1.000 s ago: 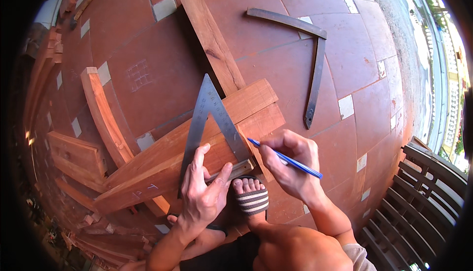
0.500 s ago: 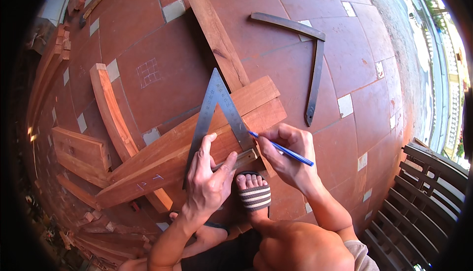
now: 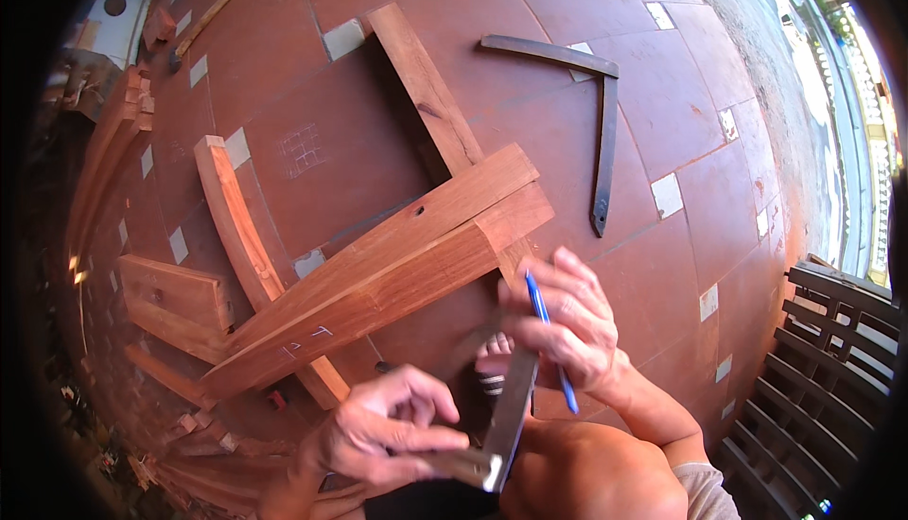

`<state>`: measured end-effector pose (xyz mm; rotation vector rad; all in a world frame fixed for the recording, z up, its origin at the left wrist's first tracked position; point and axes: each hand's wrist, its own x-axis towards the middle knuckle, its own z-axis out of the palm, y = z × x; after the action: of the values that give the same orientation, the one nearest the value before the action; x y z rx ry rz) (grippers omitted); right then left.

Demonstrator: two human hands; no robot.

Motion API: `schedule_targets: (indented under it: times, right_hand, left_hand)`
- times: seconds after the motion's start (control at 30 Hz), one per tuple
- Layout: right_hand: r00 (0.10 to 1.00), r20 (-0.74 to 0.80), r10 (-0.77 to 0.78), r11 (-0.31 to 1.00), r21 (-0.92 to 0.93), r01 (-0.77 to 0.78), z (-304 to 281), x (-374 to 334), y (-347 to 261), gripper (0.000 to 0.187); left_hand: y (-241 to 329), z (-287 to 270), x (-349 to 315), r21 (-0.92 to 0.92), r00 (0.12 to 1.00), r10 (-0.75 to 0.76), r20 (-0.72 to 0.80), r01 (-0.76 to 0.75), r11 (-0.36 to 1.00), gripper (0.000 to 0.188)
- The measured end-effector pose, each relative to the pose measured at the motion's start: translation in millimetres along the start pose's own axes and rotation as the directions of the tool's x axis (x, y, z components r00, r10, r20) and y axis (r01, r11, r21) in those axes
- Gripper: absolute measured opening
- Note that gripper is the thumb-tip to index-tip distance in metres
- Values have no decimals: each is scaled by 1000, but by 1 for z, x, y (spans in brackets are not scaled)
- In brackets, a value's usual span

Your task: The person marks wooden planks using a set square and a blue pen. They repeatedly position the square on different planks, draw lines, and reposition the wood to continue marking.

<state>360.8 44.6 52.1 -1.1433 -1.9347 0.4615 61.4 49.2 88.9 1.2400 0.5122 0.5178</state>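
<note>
A metal carpenter's square [image 3: 512, 411] is tilted above my lap, off the timber. My left hand [image 3: 397, 430] grips it by its thick stock, thumb and fingers closed. Beside the blade's upper end is my right hand [image 3: 579, 326], slightly blurred, with a blue pen [image 3: 569, 393] held among its fingers. Whether those fingers also pinch the blade, I cannot tell. In front of both hands, two long reddish-brown timber beams [image 3: 378, 304] lie side by side, sloping up to the right. The nearer beam bears pale marks near its left end.
Crosspieces [image 3: 427, 95] of wood lie under the beams. A dark metal angle [image 3: 607, 142] rests on the tiled floor [image 3: 653, 265] beyond my right hand. More timber [image 3: 170, 307] lies at left, a hammer [image 3: 210, 24] at far left. A dark slatted rack [image 3: 823, 359] stands at right.
The square has come off the beam and down toward my lap, turned in my left hand. My right hand has shifted the pen upright among its fingers, away from the beam's end.
</note>
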Motion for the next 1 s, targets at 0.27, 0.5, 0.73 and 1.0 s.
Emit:
schedule_targets:
  times: [0.27,0.5,0.73,1.0]
  right_hand:
    - [991,122,46,982,179,-67,27,-31,-10,38]
    - [982,180,61,988,127,-85,30,-47,-10,37]
    - [986,146,75,983,157,-98,31,-43,-8,25]
    - [978,145,148,980,109,-165,24,-47,-5,25]
  left_hand:
    - [-30,-100,-66,919,919,-55,-390,392,29,99]
    - [-62,-116,-93,874,898,97,-430,387,295,58]
    - [-51,-135,-51,943,913,254,-319,333,-13,74]
    - [-77,-103,-47,908,882,327,-338,398,-134,80]
